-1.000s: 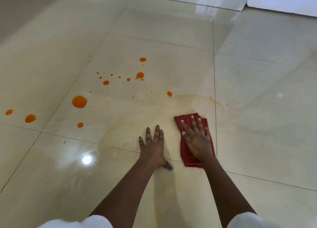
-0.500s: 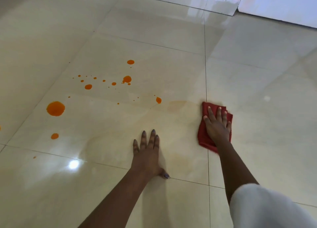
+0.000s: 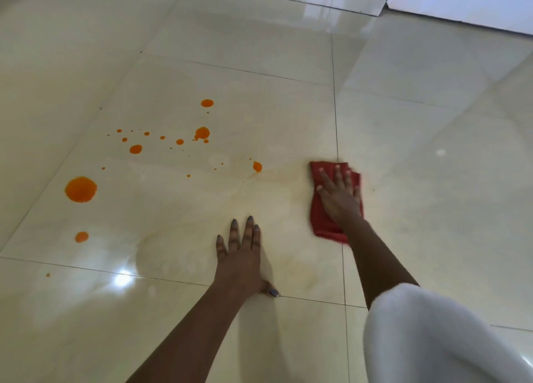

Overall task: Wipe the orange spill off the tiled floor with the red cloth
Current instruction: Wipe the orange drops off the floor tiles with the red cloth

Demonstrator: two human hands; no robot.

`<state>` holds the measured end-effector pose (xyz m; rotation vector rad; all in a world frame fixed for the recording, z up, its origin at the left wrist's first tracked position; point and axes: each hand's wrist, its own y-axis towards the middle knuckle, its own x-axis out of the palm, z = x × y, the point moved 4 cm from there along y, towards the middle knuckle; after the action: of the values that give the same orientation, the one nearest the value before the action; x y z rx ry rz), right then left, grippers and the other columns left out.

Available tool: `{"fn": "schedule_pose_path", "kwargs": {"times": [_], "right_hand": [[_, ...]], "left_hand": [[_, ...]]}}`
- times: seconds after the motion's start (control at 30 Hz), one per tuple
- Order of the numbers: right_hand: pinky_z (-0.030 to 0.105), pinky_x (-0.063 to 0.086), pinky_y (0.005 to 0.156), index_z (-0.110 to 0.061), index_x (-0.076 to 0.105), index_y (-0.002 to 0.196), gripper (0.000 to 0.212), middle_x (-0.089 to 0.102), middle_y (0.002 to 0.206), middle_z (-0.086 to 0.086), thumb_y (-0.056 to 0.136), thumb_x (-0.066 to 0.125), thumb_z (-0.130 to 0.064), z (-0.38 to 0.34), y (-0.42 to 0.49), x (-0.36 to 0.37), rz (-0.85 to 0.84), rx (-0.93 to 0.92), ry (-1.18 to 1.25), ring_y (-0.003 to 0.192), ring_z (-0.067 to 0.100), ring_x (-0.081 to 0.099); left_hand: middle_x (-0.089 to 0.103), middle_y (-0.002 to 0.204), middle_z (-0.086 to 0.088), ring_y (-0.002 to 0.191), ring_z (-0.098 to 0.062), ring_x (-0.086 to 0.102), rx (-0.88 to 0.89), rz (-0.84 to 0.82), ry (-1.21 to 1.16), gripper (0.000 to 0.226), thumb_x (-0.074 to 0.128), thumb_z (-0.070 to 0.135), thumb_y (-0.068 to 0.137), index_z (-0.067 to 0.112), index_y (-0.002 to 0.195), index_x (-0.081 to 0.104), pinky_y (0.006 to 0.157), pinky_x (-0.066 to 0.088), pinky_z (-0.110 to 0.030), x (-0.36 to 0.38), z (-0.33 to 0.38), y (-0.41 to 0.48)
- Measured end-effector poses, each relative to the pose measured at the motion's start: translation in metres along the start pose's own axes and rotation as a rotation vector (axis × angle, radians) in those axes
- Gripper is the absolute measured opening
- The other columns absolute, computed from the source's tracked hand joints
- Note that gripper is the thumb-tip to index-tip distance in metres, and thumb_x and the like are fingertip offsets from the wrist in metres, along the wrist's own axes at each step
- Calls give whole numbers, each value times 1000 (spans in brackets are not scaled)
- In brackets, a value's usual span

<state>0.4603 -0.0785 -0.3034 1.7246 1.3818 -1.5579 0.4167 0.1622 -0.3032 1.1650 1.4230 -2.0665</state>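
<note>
A folded red cloth (image 3: 320, 221) lies flat on the cream tiled floor (image 3: 259, 65), just left of a grout line. My right hand (image 3: 340, 193) presses down on it with straight, spread fingers. My left hand (image 3: 240, 253) rests flat on the floor to the left of the cloth, fingers straight, holding nothing. Orange spill drops lie to the left: a large round drop (image 3: 80, 189), a smaller one (image 3: 82, 236), a drop nearest the cloth (image 3: 257, 166), and a scatter of several small drops (image 3: 202, 133) farther off. A faint orange smear (image 3: 282, 180) marks the tile between the cloth and the nearest drop.
A white wall base (image 3: 467, 5) runs along the top right. My white sleeve (image 3: 432, 333) fills the lower right corner. A light glare (image 3: 122, 279) reflects on the glossy tile at lower left.
My right hand slid the red cloth away from me and to the right, up to the grout line. The left hand stayed planted on the floor. The view shifted slightly.
</note>
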Motion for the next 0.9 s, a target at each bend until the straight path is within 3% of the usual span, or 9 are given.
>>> {"fn": "schedule_pose_path", "kwargs": {"times": [0.1, 0.23, 0.37, 0.5, 0.57, 0.63, 0.7, 0.8, 0.9], "right_hand": [[44, -1, 114, -41, 10, 146, 51, -8, 157, -5, 99, 30, -38, 18, -32, 9, -15, -131, -39, 144, 17, -12], [47, 0, 115, -40, 8, 146, 52, -8, 158, -1, 99, 30, -38, 80, -34, -17, 14, 95, 31, 144, 20, -12], [50, -3, 113, -39, 7, 147, 53, -9, 158, 1, 99, 29, -41, 67, -9, -19, 14, 170, 69, 144, 22, -13], [47, 3, 114, -42, 13, 145, 52, -5, 158, -4, 99, 35, -36, 68, -31, -7, -21, -102, -5, 144, 16, -9], [46, 3, 115, -44, 13, 144, 51, -3, 158, -5, 98, 34, -38, 79, -42, -5, 45, -26, -6, 144, 15, -8], [47, 2, 116, -42, 11, 145, 50, -5, 158, -1, 98, 28, -42, 64, -53, 0, 72, 66, 1, 144, 19, -9], [49, 1, 116, -41, 11, 146, 52, -9, 157, 0, 95, 20, -46, 21, -77, 22, 55, -99, -81, 144, 21, -11], [39, -5, 113, -46, 8, 144, 56, -18, 149, -12, 88, 9, -52, -18, -145, 53, -31, -369, -59, 140, 13, -18], [36, -3, 113, -49, -1, 138, 60, -19, 147, -15, 78, -1, -58, 6, -175, 55, -60, -352, -56, 141, 11, -16]], "left_hand": [[-35, 152, -2, 139, -31, -30, -2, 16, 14, 136, 69, 69, 62, 12, 147, -20, 115, -6, -55, -2, 0, -2], [-33, 153, -3, 141, -33, -26, -18, 22, 34, 135, 69, 68, 62, 10, 147, -18, 116, -1, -54, -1, 4, -4], [-36, 151, -4, 139, -33, -30, -24, -4, 33, 136, 69, 68, 63, 10, 146, -21, 115, -3, -56, -1, 2, 2], [-36, 151, -4, 139, -34, -30, -31, -31, 43, 136, 69, 68, 63, 9, 146, -21, 114, -3, -57, -1, 3, 2], [-36, 151, -5, 139, -34, -30, -31, -36, 54, 135, 69, 67, 64, 9, 146, -21, 114, -3, -57, -3, 4, 2], [-36, 151, -4, 139, -35, -30, -31, -40, 61, 135, 69, 67, 64, 9, 146, -21, 114, -3, -57, -4, 3, 2], [-35, 151, -4, 139, -34, -29, -21, -31, 53, 135, 69, 68, 63, 10, 147, -20, 114, -3, -57, -4, 2, 1], [-32, 153, -4, 141, -33, -26, 13, 26, 13, 132, 68, 67, 64, 10, 148, -16, 116, -2, -54, -5, 3, -3], [-27, 155, -5, 142, -30, -24, 15, 82, -48, 128, 68, 64, 68, 8, 148, -14, 118, -3, -48, 7, -11, -22]]}}
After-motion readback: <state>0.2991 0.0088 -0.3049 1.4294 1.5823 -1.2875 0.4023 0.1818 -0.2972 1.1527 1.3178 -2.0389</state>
